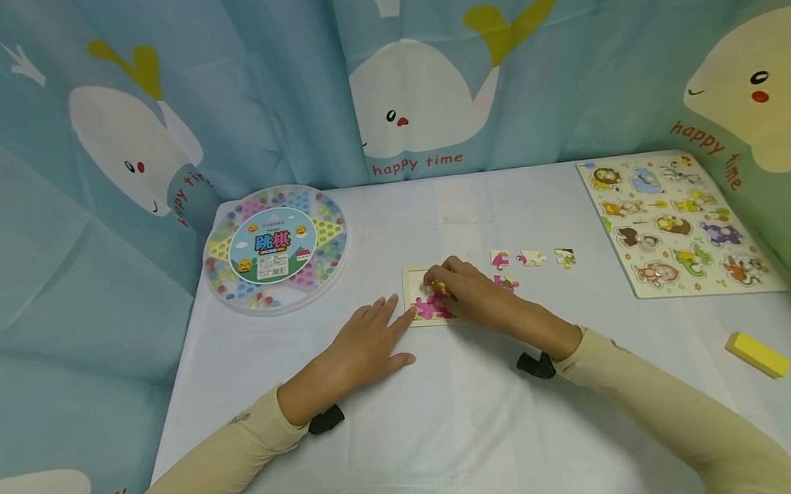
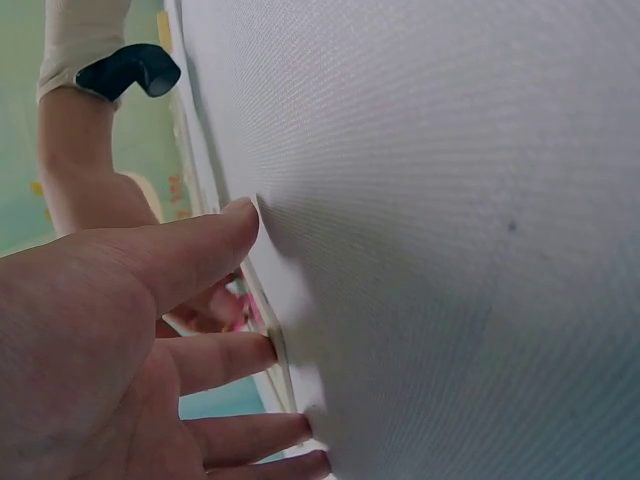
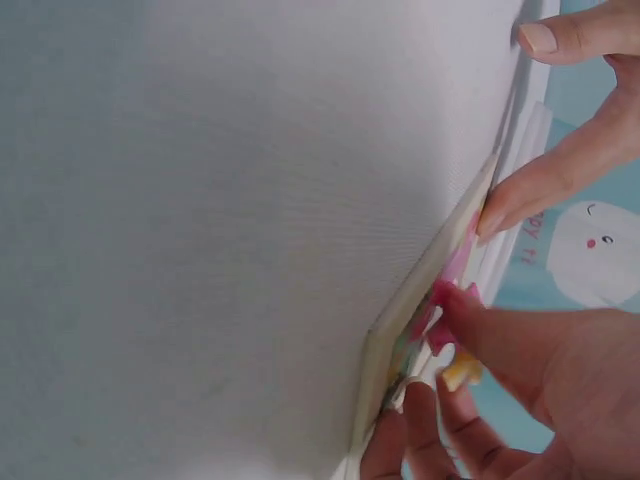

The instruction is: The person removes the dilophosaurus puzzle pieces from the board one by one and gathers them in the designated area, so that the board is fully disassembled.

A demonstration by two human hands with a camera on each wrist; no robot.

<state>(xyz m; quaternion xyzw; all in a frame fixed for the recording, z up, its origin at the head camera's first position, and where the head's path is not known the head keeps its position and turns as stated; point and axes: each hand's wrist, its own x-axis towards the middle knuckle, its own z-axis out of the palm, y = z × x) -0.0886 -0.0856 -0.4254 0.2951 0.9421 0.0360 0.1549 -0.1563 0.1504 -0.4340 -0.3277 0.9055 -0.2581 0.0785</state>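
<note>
A small wooden jigsaw frame (image 1: 407, 285) lies flat on the table, with pink puzzle pieces (image 1: 428, 309) set in its lower part. My right hand (image 1: 477, 295) is over the frame's right side. Between its thumb and fingers it pinches a pink and yellow puzzle piece (image 3: 461, 372), tilted close over the frame in the right wrist view. My left hand (image 1: 366, 344) lies palm down with its fingers spread, its index fingertip at the frame's left edge. In the left wrist view the left thumb (image 2: 215, 255) stretches out along the tabletop.
Several loose puzzle pieces (image 1: 532, 258) lie right of the frame. At the back left sits a round Chinese checkers box (image 1: 333, 275). An animal peg puzzle board (image 1: 667, 244) lies at the right, with a yellow block (image 1: 758, 354) nearer me. A whale-print curtain (image 1: 295, 82) hangs behind.
</note>
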